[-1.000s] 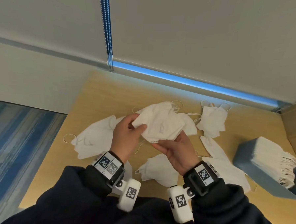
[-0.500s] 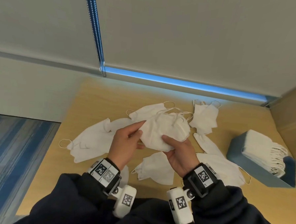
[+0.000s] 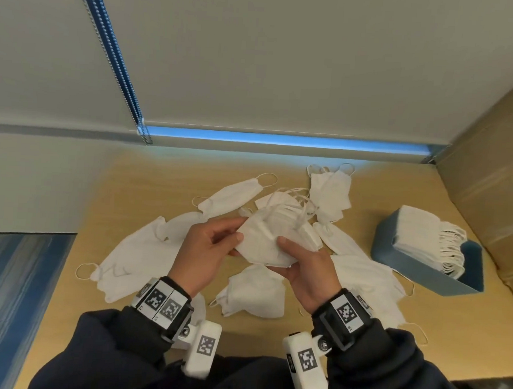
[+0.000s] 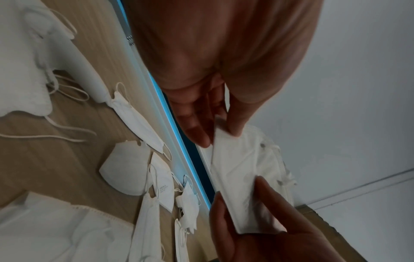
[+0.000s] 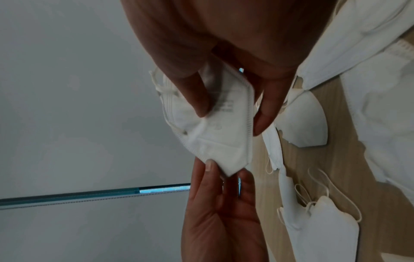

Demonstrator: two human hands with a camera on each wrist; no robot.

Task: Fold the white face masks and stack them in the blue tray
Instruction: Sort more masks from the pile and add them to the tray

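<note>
A folded white face mask is held in the air over the table, between both hands. My left hand pinches its left tip with thumb and fingers. My right hand grips its right side, thumb on top and fingers beneath. Several loose white masks lie spread over the wooden table. The blue tray stands at the right with a stack of folded masks in it, ear loops hanging toward the front.
A cardboard-brown panel rises just right of the tray. A wall with a blue-lit strip closes the far edge of the table. The table's left edge drops to blue carpet. One loose mask lies directly under my hands.
The held mask went from spread open to folded flat in half between my hands. Both hands stayed over the middle of the table while the view shifted.
</note>
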